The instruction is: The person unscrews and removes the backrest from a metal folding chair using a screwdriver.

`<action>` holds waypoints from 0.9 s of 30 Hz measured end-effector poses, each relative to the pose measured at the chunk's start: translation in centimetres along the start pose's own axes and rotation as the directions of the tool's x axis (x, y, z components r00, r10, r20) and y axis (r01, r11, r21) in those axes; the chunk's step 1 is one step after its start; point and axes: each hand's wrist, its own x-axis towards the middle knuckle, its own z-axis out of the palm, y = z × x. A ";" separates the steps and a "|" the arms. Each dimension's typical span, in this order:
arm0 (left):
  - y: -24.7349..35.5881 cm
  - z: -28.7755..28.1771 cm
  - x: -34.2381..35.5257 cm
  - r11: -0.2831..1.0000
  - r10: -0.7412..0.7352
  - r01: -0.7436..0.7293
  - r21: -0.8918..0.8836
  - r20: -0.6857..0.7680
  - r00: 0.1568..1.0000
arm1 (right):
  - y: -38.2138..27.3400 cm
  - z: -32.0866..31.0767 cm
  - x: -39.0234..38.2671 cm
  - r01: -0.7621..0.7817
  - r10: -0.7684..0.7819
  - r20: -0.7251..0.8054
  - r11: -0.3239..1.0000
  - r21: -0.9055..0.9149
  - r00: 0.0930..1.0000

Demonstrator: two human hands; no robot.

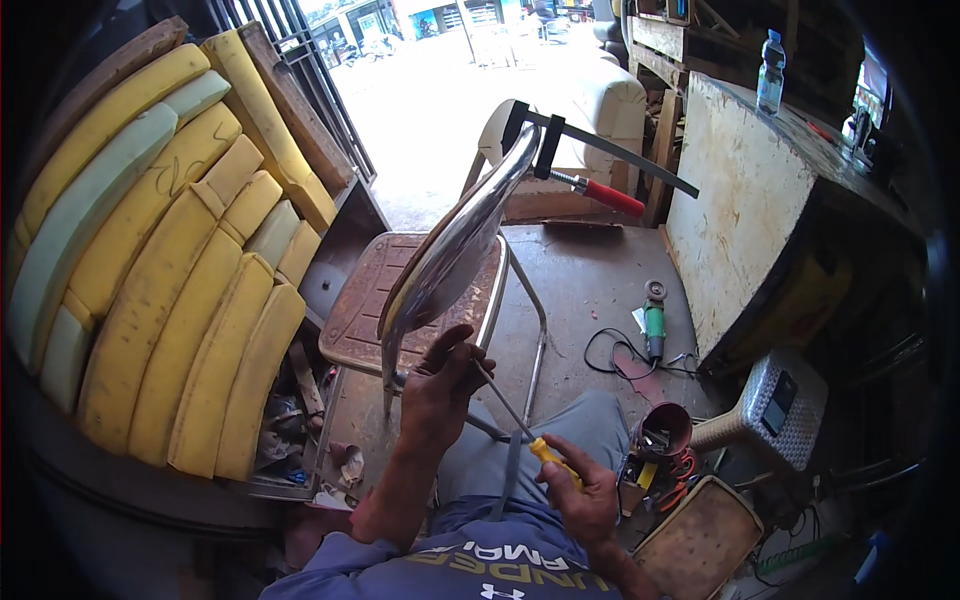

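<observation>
left forearm rises steeply | left hand is raised ahead, fingers bent | right hand sits lower, fingers curled in a grip | right forearm slants up leftward

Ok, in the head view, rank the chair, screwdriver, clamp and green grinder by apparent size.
1. Chair
2. Clamp
3. Screwdriver and green grinder: unsure, since the screwdriver is nearer the camera.

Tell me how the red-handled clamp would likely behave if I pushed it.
The red-handled clamp will probably feel stiff, since its dark bar looks like straight metal. Pushing the bar's free end might twist it, because that end juts out to the right of the shiny curved piece. It could also slide, as that piece looks smooth.
</observation>
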 end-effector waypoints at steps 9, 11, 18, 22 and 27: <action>2.4 4.7 1.1 0.980 0.081 -0.042 -0.196 0.199 0.977 | -5.2 0.6 1.4 0.472 -0.514 -0.007 0.793 -0.384 0.858; 2.8 5.0 1.3 0.978 0.107 -0.065 -0.199 0.208 0.972 | -6.2 0.5 1.8 0.518 -0.568 -0.001 0.753 -0.406 0.823; 2.9 5.7 1.9 0.965 0.131 -0.087 -0.247 0.167 0.977 | -8.2 -0.5 2.6 0.570 -0.621 0.071 0.659 -0.490 0.780; 2.8 5.7 2.1 0.951 0.122 -0.064 -0.303 0.177 0.977 | -9.6 -1.0 3.0 0.596 -0.647 0.116 0.598 -0.535 0.754; 2.8 6.5 1.8 0.947 0.118 -0.060 -0.316 0.167 0.979 | -11.9 -1.8 3.3 0.608 -0.644 0.176 0.544 -0.579 0.745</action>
